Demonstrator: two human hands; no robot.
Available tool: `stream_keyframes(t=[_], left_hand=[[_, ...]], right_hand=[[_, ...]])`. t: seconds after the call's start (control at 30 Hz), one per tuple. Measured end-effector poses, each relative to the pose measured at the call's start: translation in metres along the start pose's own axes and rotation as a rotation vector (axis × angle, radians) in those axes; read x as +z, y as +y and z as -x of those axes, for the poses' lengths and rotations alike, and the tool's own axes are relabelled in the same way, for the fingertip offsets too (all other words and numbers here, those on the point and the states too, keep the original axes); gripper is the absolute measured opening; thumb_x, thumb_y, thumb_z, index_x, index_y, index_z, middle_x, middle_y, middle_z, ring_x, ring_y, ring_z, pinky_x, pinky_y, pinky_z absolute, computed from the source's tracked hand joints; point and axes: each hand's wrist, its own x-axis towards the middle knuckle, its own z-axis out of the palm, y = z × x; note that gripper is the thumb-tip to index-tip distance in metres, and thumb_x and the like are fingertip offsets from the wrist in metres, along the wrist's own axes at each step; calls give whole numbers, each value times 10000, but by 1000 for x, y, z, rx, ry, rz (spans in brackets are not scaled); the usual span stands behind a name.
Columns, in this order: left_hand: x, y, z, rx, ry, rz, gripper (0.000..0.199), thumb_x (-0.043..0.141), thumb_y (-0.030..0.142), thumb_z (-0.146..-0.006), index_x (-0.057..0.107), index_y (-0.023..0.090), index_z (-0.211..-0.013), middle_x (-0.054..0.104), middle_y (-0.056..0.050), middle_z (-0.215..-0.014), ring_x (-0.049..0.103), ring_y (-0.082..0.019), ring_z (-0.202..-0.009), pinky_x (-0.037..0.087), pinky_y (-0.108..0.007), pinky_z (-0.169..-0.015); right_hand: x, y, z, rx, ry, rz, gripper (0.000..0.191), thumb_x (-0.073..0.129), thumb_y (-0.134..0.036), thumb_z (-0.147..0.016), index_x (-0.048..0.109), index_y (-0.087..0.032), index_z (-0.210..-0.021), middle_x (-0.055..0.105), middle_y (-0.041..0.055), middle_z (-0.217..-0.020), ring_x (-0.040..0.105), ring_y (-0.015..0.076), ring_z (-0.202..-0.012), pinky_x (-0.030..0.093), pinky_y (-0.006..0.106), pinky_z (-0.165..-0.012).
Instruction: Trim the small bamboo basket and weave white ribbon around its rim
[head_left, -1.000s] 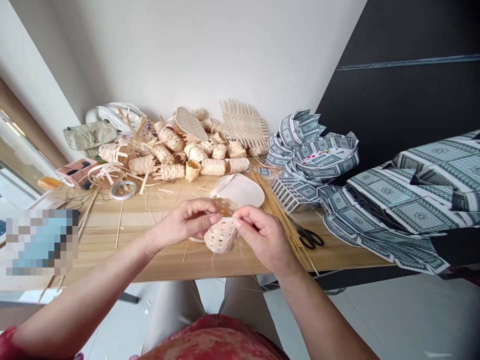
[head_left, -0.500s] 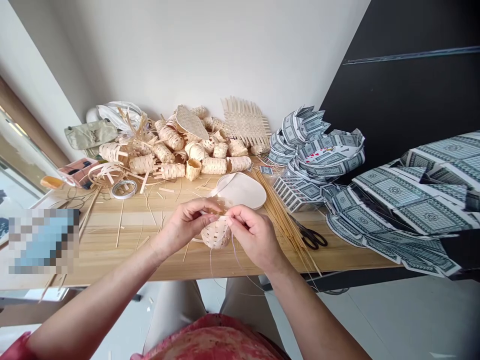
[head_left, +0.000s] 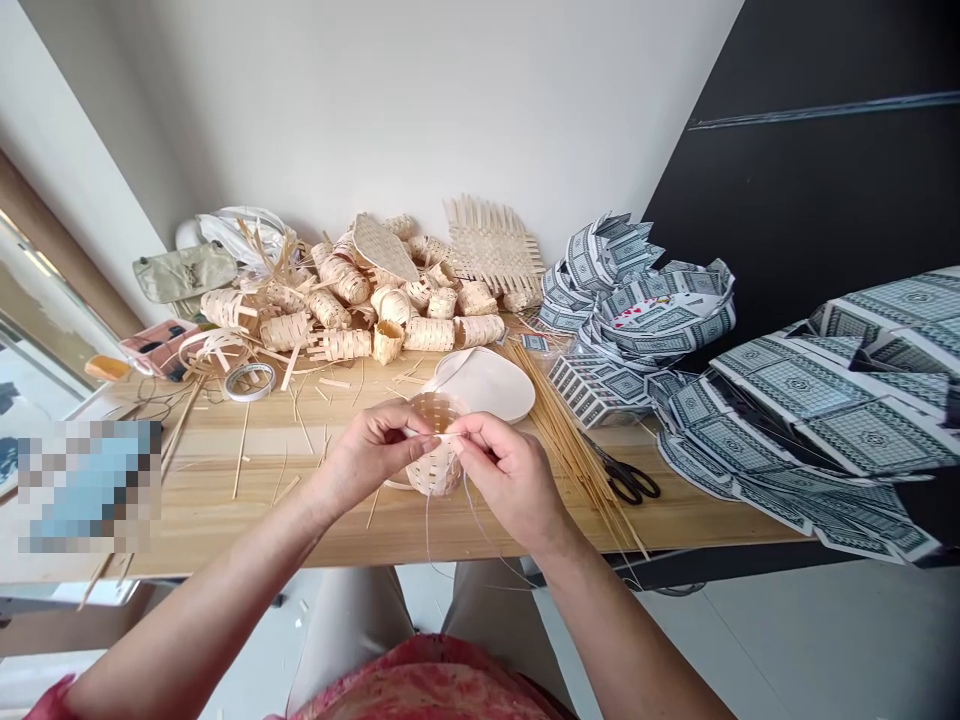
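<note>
Pale wall (head_left: 412, 100) behind, wooden table (head_left: 202, 500) across; we go left to right. Tape roll (head_left: 249, 396) lies flat, near a heap of small woven pieces (head_left: 345, 280). Left hand (head_left: 371, 450): thumb and forefinger pinch the near rim of the basket (head_left: 435, 472), left of its middle. Basket is between the two hands, directly below the fingertips, mouth up, long axis roughly upright; we can't tell if its base touches the table. Thread (head_left: 428, 535) hangs down in front. Right hand (head_left: 514, 480): thumb and forefinger pressed together on the same rim, just beside the left fingertips; we can't tell whether thread is caught there too. Key relation: rim at both pinches, mouth just beyond them, neither hand clearly nearer. White oval piece (head_left: 499, 385) behind, then sticks (head_left: 562, 430), scissors (head_left: 616, 468), folded cards (head_left: 802, 385) far right.
</note>
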Motion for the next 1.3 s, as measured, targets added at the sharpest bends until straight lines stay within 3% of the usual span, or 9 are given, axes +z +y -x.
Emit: stream_keyframes(t=[0.13, 0.23, 0.47, 0.63, 0.8, 0.9, 1.07, 1.2, 1.3], left_hand=[[-3, 2, 1, 11, 35, 16, 204, 700, 321, -696, 636, 145, -615, 518, 25, -595, 448, -80, -570, 361, -210, -564], [-4, 3, 2, 22, 50, 17, 216, 700, 338, -701, 635, 151, -614, 513, 27, -591, 441, -79, -566, 360, -209, -562], [1, 4, 3, 16, 51, -4, 211, 695, 334, -710, 643, 146, -630, 523, 15, -599, 451, -88, -577, 357, -211, -554], [5, 2, 3, -5, 69, 174, 166, 724, 302, -686, 681, 192, -803, 593, 20, -684, 496, -85, -604, 386, -198, -571], [7, -1, 3, -50, 122, 197, 100, 742, 260, -665, 694, 180, -700, 614, 15, -672, 514, -88, -635, 388, -198, -610], [7, -4, 2, -63, 172, 226, 116, 759, 265, -638, 693, 174, -666, 602, 23, -632, 499, -81, -609, 379, -197, -600], [5, -4, 0, -122, 249, 320, 178, 804, 285, -560, 688, 170, -631, 592, 35, -586, 484, -74, -569, 374, -195, -579], [4, -4, 0, -162, 256, 392, 209, 814, 307, -543, 689, 168, -636, 604, 36, -585, 483, -63, -557, 365, -180, -561], [5, -5, 2, -168, 248, 411, 211, 809, 313, -556, 678, 162, -624, 604, 38, -578, 484, -56, -558, 358, -168, -555]], right_hand=[[-10, -5, -1, 1, 35, -9, 185, 488, -225, -821, 593, -138, -946, 310, -82, -521, 316, 76, -463, 283, 189, -441], [-17, -8, -5, -42, 43, 28, 201, 501, -213, -815, 604, -143, -973, 292, -84, -521, 312, 76, -470, 299, 191, -465], [-14, -7, -15, -99, -81, 50, 109, 510, -141, -807, 607, -159, -762, 381, -69, -515, 341, 63, -470, 303, 181, -483], [-13, -6, -17, -99, -103, 42, 124, 504, -109, -794, 548, -156, -689, 439, -63, -551, 362, 57, -479, 292, 170, -469], [-10, -5, -18, -98, -81, 39, 108, 510, -134, -806, 534, -158, -704, 435, -65, -557, 359, 56, -483, 296, 167, -463], [-10, -6, -16, -92, -44, 60, 57, 511, -180, -826, 562, -158, -816, 413, -70, -539, 374, 67, -475, 326, 175, -472], [-18, -17, -4, -108, 19, 168, 236, 360, -187, -905, 491, -158, -1100, 549, -26, -657, 509, 101, -552, 409, 202, -529], [-21, -23, 5, -130, 115, 210, 126, 429, -147, -883, 549, -184, -892, 641, -26, -665, 561, 88, -517, 432, 186, -517], [-19, -26, 7, -243, 140, 291, 151, 487, -113, -852, 618, -178, -816, 678, -15, -672, 610, 100, -551, 450, 184, -532]])
